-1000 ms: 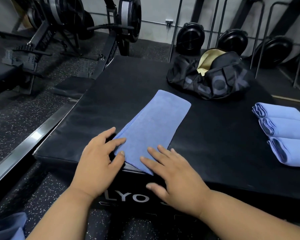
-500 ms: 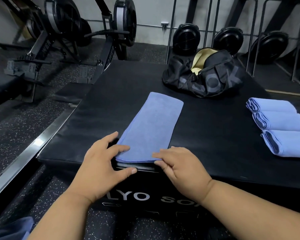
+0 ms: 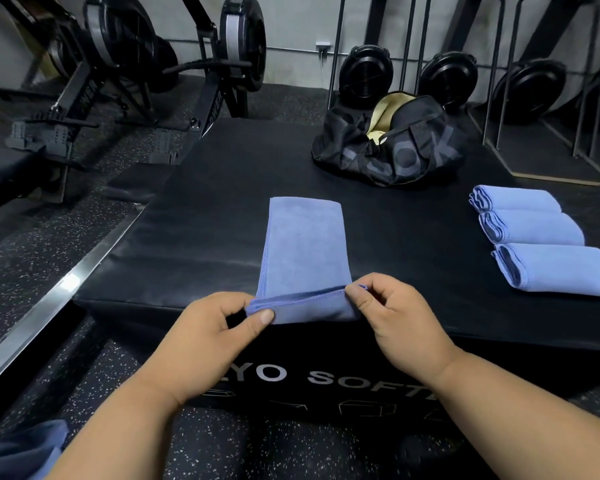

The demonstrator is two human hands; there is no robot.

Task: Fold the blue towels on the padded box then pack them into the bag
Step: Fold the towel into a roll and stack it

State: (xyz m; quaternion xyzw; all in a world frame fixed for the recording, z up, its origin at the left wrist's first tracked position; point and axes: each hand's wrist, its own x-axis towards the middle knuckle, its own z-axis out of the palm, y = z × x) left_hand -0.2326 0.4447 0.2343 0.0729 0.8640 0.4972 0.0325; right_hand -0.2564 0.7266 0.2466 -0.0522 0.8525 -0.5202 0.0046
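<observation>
Where both hands (image 3: 329, 317) pinch: towel (image 3: 303, 251) edge (box (image 3: 187, 237) rim).

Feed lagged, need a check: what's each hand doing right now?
Left hand: pinching the towel at its near left corner.
Right hand: pinching its near right corner.

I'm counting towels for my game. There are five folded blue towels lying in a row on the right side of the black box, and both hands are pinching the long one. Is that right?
Not quite. The head view shows three folded towels in that row on the padded box, not five. The rest holds: the left hand and right hand each pinch a near corner of the long towel.
</observation>
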